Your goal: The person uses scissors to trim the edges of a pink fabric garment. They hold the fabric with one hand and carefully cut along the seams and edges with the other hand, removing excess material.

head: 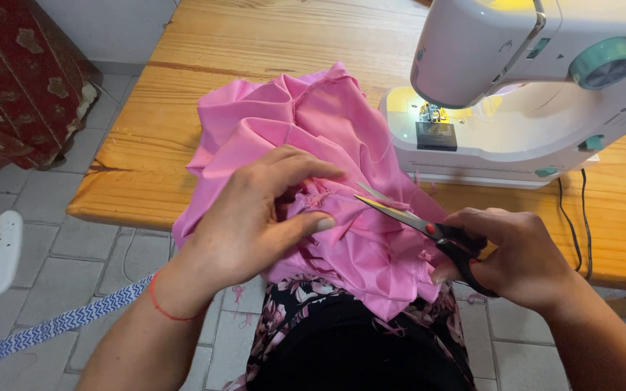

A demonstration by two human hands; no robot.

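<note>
Head view: the left hand [255,213] pinches a frayed seam of the pink fabric [313,137], bunched across the wooden counter [182,87] edge and the lap; the right hand [519,253] grips black-handled scissors [418,221], blades parted at the seam. A white sewing machine [523,87] stands just beside the fabric, its lamp lit.

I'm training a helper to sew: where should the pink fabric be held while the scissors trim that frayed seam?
Pinch the pink fabric just left of the frayed seam, coming from the left as the left hand does. The scissors in the right hand enter from the right, blades open toward the seam, so that side stays free.
</note>
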